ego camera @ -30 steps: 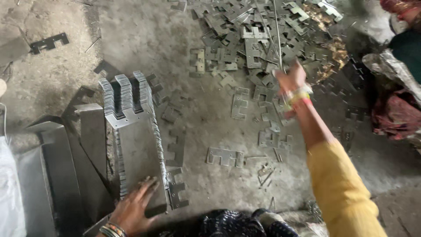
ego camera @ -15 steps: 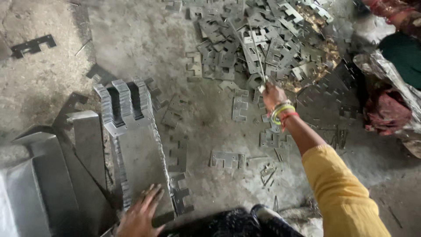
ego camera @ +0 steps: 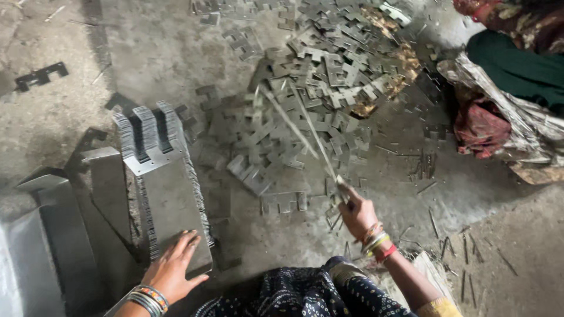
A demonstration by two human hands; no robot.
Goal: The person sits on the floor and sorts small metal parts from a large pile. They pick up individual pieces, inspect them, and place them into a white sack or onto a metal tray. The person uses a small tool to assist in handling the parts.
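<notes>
left hand (ego camera: pixel 173 270) spread flat, fingers wide, pressing the near end of the stack (ego camera: pixel 167 188) of thin e-shaped plates, which lies tilted on the floor (ego camera: pixel 147 53) beside grey blocks (ego camera: pixel 53 229). right hand (ego camera: pixel 357 214) closed around the near end of thin rods (ego camera: pixel 305 135), blurred, possibly two or three. rods reaching over the pile (ego camera: pixel 329 76) of loose plates. cloth bundle (ego camera: pixel 517 100) at far right.

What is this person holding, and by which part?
The right hand holds thin metal strips by their near ends. The left hand lies flat on a stack of metal plates, gripping nothing.
</notes>
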